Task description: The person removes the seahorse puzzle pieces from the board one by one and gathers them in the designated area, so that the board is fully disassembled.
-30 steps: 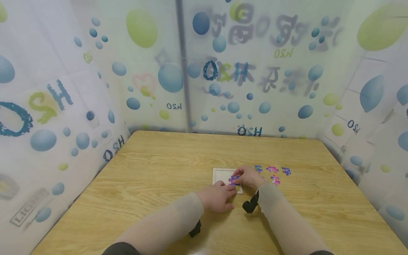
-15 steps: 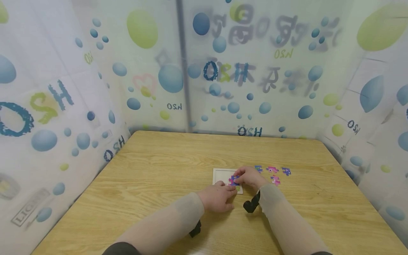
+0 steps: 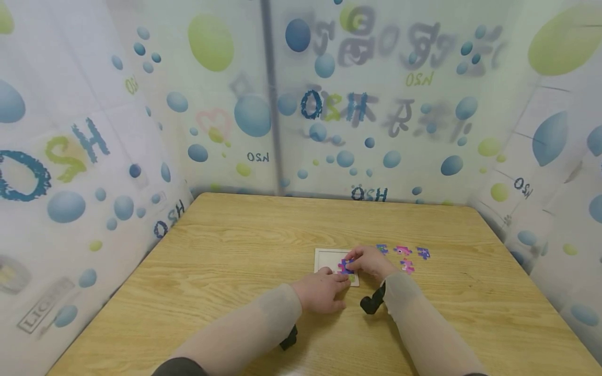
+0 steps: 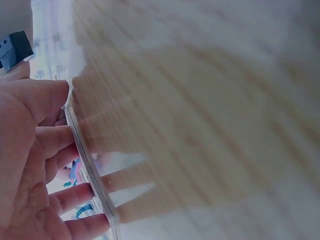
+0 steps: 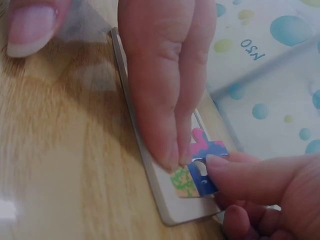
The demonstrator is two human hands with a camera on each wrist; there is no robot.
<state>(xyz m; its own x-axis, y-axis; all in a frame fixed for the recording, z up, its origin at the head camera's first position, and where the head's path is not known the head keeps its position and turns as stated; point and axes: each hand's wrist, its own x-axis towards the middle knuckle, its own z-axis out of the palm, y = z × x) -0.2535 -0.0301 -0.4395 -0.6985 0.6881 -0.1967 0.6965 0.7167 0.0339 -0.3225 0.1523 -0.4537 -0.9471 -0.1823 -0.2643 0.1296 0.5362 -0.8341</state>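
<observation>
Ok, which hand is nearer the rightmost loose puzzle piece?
Right. The right hand is left of the rightmost piece, at the right side of the tray; the left hand is farther left, its fingers over the tray's near edge.

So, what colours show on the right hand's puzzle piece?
Puzzle piece: pink and blue, clearest in right wrist view.

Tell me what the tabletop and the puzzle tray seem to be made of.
Tabletop: wood or wood-look laminate, glossy, showing grain and reflections. Puzzle tray: possibly painted wood or board, pale and smooth-looking, with stiff, straight edges.
</observation>
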